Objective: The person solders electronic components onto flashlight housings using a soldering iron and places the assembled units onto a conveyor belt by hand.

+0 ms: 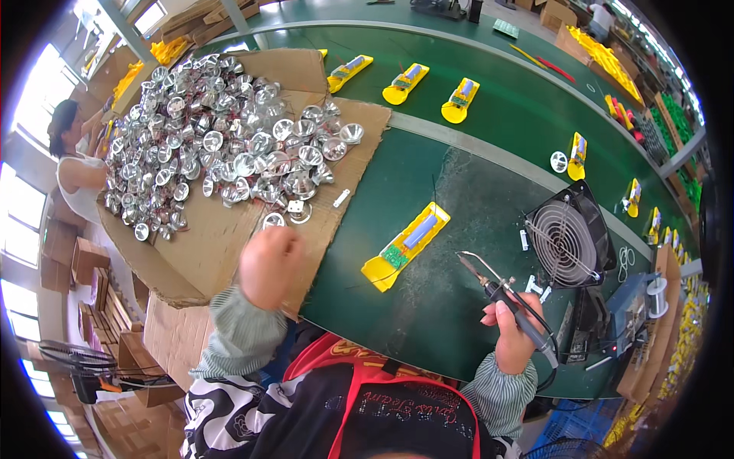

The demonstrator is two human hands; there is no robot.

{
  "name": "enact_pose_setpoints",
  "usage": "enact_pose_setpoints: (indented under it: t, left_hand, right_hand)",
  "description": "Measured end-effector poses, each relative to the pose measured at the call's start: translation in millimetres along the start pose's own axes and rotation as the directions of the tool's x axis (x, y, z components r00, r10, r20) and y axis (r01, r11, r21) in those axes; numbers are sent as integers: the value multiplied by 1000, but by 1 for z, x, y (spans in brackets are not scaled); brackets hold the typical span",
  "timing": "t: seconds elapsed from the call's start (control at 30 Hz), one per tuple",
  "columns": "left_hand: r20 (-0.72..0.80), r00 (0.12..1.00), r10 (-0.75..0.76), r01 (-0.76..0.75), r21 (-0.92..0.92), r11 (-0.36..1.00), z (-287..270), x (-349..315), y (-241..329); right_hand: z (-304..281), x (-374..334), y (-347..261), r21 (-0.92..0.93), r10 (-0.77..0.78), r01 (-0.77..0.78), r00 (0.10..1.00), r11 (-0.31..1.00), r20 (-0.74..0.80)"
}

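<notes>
My right hand is wrapped round the black handle of a soldering iron, which has a thin metal feed tube along its tip. The tip points left above the green bench, toward a yellow flashlight housing. That housing lies face up with a green circuit board and a blue-violet battery cell in it. Over the near edge of the cardboard, my left hand is closed, its fingers curled just below a silver reflector cup. Its fingertips are hidden.
A heap of silver reflector cups fills the cardboard tray at left. A fan stands at right beside a blue soldering station. More yellow housings lie along the green belt behind. Another person is at far left.
</notes>
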State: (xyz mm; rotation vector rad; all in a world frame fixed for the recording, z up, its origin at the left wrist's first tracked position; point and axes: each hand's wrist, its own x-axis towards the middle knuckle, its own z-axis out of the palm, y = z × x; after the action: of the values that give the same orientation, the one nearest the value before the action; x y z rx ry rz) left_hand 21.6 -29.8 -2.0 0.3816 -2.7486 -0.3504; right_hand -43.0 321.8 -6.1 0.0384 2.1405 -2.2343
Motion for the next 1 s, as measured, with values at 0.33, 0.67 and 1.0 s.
enact_pose_setpoints:
  t: [0.33,0.67,1.0]
  left_hand:
    - [-54,933,-357,280,-518,809,25,31,-63]
    - [-109,987,-122,43,-545,837,1,47,-9]
    - [194,945,262,-153,-444,883,46,8,62]
  right_hand:
    - [16,-8,-3,-30,0,3,996,1000,87]
    - [18,-8,-1,-11,7,-6,991,1000,136]
    - [36,6,2,29,12,-22,948,999,317]
